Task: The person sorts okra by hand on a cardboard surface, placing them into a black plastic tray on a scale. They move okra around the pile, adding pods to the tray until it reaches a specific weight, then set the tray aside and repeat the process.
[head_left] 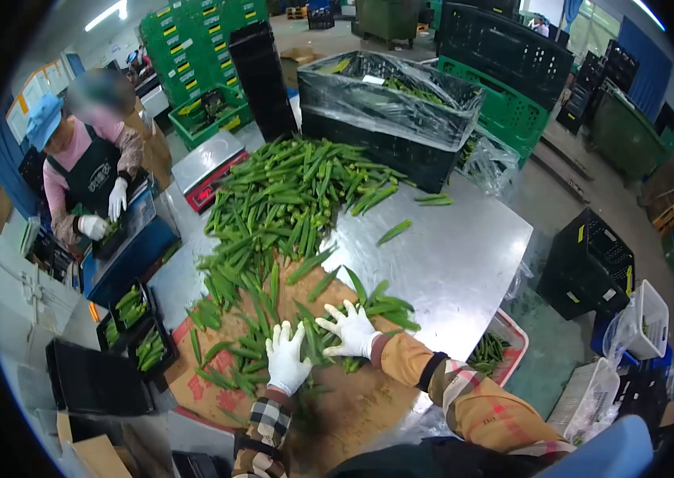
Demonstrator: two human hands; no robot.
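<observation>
Both my hands wear white gloves and lie over okra on a brown cardboard sheet (365, 394). My left hand (287, 358) has its fingers spread on the loose okra pods (245, 350). To its right, my right hand (349, 331) also has spread fingers, with pods beside and under them. Neither hand grips anything. A big heap of green okra (297, 191) rises beyond them on the metal table (448, 255). More pods (389, 307) lie just past my right hand.
A scale (209, 167) and a plastic-lined black crate (385, 119) stand behind the heap. Black trays of okra (150, 346) sit at the left. A co-worker (90, 167) handles a tray there. A red-rimmed bin (512, 342) is below the table's right edge.
</observation>
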